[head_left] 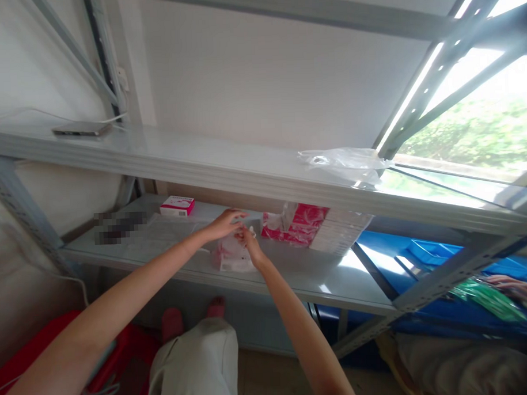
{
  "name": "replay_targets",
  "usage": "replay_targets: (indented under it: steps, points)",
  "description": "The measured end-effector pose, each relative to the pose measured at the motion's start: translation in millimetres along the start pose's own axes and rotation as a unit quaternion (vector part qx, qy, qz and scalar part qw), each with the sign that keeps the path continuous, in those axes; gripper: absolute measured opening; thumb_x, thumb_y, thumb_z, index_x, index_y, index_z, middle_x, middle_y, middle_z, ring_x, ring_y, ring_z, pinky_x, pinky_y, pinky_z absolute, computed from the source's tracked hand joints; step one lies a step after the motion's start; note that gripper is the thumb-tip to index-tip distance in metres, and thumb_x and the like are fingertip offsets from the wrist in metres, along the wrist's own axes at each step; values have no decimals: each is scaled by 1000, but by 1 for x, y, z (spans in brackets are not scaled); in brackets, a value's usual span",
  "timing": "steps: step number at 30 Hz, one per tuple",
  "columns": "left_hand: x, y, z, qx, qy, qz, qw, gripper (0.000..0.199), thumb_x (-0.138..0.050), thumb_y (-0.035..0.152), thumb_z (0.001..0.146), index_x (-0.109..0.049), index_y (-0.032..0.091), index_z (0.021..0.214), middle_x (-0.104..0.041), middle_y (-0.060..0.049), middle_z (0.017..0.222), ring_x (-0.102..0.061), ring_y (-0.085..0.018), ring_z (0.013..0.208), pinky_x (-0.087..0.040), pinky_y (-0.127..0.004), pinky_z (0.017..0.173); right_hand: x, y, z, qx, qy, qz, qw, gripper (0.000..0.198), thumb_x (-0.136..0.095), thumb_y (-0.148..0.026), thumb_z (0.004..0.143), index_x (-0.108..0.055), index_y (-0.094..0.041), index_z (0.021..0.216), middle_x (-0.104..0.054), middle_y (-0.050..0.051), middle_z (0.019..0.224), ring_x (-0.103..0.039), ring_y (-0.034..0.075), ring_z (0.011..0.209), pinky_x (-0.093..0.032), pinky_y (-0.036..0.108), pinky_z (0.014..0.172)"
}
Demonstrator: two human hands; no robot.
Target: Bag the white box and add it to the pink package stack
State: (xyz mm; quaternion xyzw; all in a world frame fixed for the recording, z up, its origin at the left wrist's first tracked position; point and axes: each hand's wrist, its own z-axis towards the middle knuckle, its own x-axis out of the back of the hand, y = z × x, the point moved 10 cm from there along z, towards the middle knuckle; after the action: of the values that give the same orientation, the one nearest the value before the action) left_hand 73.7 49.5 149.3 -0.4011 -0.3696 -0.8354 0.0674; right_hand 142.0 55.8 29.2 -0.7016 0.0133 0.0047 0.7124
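On the top shelf (228, 164) lies a phone (82, 130) near the edge; a bump on the rack could push it off. On the lower shelf (301, 274) a small box (177, 205) stands closed, so its content cannot be told. The left hand (223, 223) and the right hand (250, 244) meet above a pink packet (231, 259), fingers pinched on something small and white; what exactly is too small to tell. The packet sits close to the front edge and could slide down if pulled. To the right, a torn pack (301, 224) shows red and white boxes inside. A blue bin (425, 255) holds a smaller blue tray; another person's hand (520, 289) touches a green bag (487, 299)
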Motion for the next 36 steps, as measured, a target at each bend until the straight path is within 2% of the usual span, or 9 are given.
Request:
replay_targets:
  steps: [4, 10, 13, 17, 22, 25, 29, 32, 36]
  points:
    - [-7, -13, -11, -41, -30, -1, 999, 15, -59, 21, 82, -71, 15, 89, -66, -7, 93, -60, -17, 89, -43, -26, 82, -3, -7, -1, 29, -10, 46, 998, 38, -42, -57, 77, -59, -24, 83, -64, 3, 84, -56, 19, 80, -41, 29, 69]
    - [7, 4, -23, -74, 60, 150, 984, 11, -61, 21, 82, -69, 20, 74, -67, -3, 89, -56, -18, 90, -31, -38, 100, 7, 7, 4, -13, 28, 41, 999, 39, -44, -57, 74, -58, -21, 77, -60, 2, 69, -54, 16, 67, -39, 26, 59]
    - [20, 10, -25, -63, 111, 185, 974, 12, -60, 20, 82, -68, 22, 73, -67, 0, 82, -54, -19, 95, -15, -45, 109, 8, -6, 8, 43, 15, -2, 999, 43, -46, -61, 73, -58, -20, 68, -60, 3, 68, -54, 18, 68, -40, 28, 63]
    - [25, -6, -30, -13, 180, 75, 981, 6, -62, 25, 81, -65, 19, 81, -66, -3, 87, -55, -20, 96, -28, -42, 104, 10, -25, 4, 123, -1, -20, 992, 47, -45, -66, 73, -56, -21, 61, -57, 3, 66, -53, 18, 67, -41, 29, 67]
    - [-39, -29, -36, 12, 67, -83, 994, 79, -78, 29, 63, -39, 18, 130, -61, -10, 109, -59, -21, 96, -45, -34, 86, 19, -21, -3, 94, 12, -39, 995, 43, -47, -62, 76, -56, -22, 68, -57, 2, 65, -53, 18, 66, -41, 29, 65]
    - [-52, -47, -41, 59, 72, -108, 990, 57, -68, 20, 71, -48, 18, 125, -64, -9, 107, -61, -21, 94, -45, -33, 85, 25, -29, -6, 135, 17, -66, 988, 43, -45, -62, 78, -56, -22, 67, -56, 2, 67, -53, 18, 69, -42, 30, 70]
    - [-45, -68, -42, 114, 89, -178, 973, 17, -58, 14, 73, -67, 12, 87, -69, -8, 88, -63, -20, 85, -46, -29, 80, 28, -45, -15, 244, -5, -153, 958, 37, -44, -50, 82, -57, -22, 62, -53, 3, 70, -52, 18, 71, -41, 31, 72]
    - [-47, -76, -42, 145, 58, -242, 958, 13, -60, 16, 70, -67, 12, 80, -69, -6, 81, -63, -18, 80, -47, -28, 76, 24, -44, -20, 270, -39, -237, 932, 26, -46, -32, 82, -65, -22, 66, -57, 4, 74, -53, 18, 73, -41, 31, 72]
    - [-52, -77, -45, 163, 31, -317, 934, 24, -59, 25, 75, -67, 11, 94, -68, -9, 91, -62, -17, 85, -47, -29, 79, 18, -43, -26, 294, -68, -332, 894, 29, -44, -15, 80, -71, -25, 86, -61, 5, 80, -56, 19, 77, -41, 31, 73]
